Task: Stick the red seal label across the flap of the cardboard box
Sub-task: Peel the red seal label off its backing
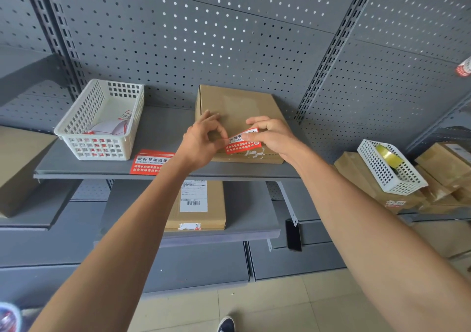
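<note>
The red seal label lay across the near edge of the flat cardboard box, tilted a little, with white Chinese print showing between the two hands. The right hand pinched its right end, thumb on top and fingers curled over the box lid. The left hand held the label's left end between thumb and forefinger, the other fingers spread and resting on the lid. Whether the label was already stuck down could not be told. Torn white paper scraps marked the box's front face just below the label.

The box sat on a grey metal shelf against a perforated back panel. A second red label lay flat on the shelf, left of the left wrist, and beyond it stood a white plastic basket with more labels inside. On the shelf below lay another cardboard parcel bearing a barcode sticker.
</note>
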{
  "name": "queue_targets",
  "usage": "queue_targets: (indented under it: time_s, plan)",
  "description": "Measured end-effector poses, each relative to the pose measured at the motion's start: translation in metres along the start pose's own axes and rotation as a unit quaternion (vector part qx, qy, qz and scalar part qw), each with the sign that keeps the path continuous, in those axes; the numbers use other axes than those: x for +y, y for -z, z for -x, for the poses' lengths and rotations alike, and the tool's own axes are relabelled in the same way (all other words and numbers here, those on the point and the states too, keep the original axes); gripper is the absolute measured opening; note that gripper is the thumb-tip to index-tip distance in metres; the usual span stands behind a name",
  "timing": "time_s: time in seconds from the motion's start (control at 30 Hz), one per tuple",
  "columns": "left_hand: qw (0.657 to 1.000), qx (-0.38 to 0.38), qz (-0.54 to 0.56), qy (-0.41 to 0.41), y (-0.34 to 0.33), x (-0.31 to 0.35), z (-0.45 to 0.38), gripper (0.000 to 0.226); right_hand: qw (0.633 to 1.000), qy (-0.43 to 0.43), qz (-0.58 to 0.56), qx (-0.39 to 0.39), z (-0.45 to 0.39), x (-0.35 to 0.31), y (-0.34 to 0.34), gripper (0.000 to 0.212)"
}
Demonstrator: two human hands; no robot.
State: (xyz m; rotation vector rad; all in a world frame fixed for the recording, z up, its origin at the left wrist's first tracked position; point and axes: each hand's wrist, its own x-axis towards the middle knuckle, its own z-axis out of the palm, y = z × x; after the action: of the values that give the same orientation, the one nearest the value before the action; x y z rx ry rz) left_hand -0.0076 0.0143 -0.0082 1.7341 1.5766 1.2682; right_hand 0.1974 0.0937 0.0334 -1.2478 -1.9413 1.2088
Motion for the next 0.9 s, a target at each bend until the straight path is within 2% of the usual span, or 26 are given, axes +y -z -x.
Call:
queue_targets:
  time_s: [0.17,0.23,0.33,0.43,0.53,0.57,0.63,0.77,0.9]
  plan:
    - [0.998,-0.015,-0.055,0.005,0.0,0.001,0.004,0.016,1.0,0.005,0.012,0.004,0.002,-0.001,0.0,0.014]
    - [0.996,0.0,-0.092,0.003,-0.005,0.003,0.007,0.027,1.0,0.003,0.011,0.004,0.002,0.0,0.0,0.013]
    - [0.995,0.031,-0.09,-0.025,-0.013,0.0,0.011,0.045,1.0,0.004,0.003,-0.002,0.001,0.001,0.001,0.012]
    - [0.985,0.092,-0.137,-0.055,-0.024,-0.003,0.013,0.028,1.0,0.004,0.0,-0.004,0.003,0.001,0.002,0.015]
    - [0.953,0.204,-0.197,-0.109,-0.033,0.004,0.015,0.002,1.0,0.008,0.009,0.0,0.004,0.001,0.003,0.021]
    - [0.94,0.23,-0.218,-0.127,-0.035,0.007,0.016,0.004,1.0,0.01,0.012,0.002,0.004,0.001,0.003,0.022]
    - [0.926,0.243,-0.248,-0.147,-0.038,0.006,0.02,0.008,1.0,0.013,0.015,0.0,0.005,0.0,0.003,0.019]
    - [0.923,0.241,-0.257,-0.153,-0.045,0.005,0.03,0.005,1.0,0.017,0.015,-0.001,0.008,-0.002,0.002,0.017]
    - [0.945,0.255,-0.181,-0.091,-0.063,0.007,0.037,0.005,0.999,0.025,0.019,0.001,0.009,-0.003,0.001,0.013]
